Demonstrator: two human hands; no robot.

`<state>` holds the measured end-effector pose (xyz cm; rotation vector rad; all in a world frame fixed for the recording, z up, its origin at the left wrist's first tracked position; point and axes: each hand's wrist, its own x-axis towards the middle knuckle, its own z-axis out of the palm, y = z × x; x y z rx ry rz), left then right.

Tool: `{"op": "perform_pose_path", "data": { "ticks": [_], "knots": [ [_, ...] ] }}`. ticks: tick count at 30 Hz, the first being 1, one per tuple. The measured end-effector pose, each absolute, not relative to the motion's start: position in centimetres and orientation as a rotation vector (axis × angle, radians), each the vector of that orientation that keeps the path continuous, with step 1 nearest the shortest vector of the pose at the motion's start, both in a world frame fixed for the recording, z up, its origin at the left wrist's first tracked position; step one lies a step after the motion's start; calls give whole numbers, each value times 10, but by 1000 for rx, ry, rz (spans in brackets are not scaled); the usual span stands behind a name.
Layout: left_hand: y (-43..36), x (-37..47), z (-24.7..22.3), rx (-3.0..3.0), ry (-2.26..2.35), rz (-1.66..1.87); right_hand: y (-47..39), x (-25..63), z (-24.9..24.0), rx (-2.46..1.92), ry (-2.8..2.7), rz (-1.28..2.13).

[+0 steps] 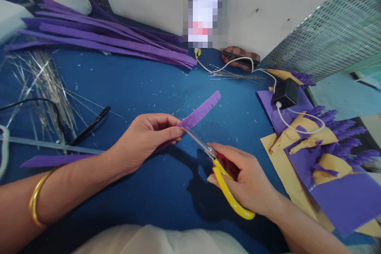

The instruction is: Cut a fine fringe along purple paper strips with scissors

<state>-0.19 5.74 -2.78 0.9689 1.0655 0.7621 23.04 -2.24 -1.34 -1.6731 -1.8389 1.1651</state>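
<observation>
My left hand (154, 137) pinches a purple strip (202, 110) between thumb and fingers. The strip's far part sticks out up and to the right, with fine cuts along its lower edge. My right hand (245, 178) is wrapped round scissors (233, 198) with yellow and red handles. Their blades point up and left, and the tips meet the strip right beside my left thumb. How far the blades are apart is hard to tell. Part of the strip is hidden behind my left hand.
Long purple strips (113, 39) lie at the back left, thin wires (50, 91) at the left. A phone (205, 8) leans at the back. Beyond my right hand are a black adapter (285, 93), purple sheets (348, 202) and wrapped purple flowers (331, 170).
</observation>
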Motion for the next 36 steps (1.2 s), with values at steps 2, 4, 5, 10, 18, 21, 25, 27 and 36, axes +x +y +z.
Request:
{"op": "perform_pose_path", "data": {
  "ticks": [2,4,5,10,18,21,25,27,36],
  "knots": [
    [57,-2,-28,965,1059,762,-23,230,-13,-1671,-1830,1178],
    [56,-2,-28,964,1055,763,-23,230,-13,-1671,-1828,1183],
    [56,-2,-27,964,1054,762,-23,230,-13,-1670,-1826,1186],
    [57,-2,-26,958,1051,773,-23,230,-15,-1650,-1859,1151],
    [56,-1,-28,894,1045,777,-25,232,-21,-1569,-1946,1083],
    [55,-2,-29,877,1037,771,-26,233,-22,-1564,-1954,1082],
    [56,-2,-29,910,1051,769,-26,233,-23,-1569,-1942,1093],
    [56,-2,-30,948,1062,757,-26,233,-24,-1588,-1923,1095],
    [56,-3,-29,1042,1075,730,-25,231,-25,-1582,-1947,1064]
  ]
}}
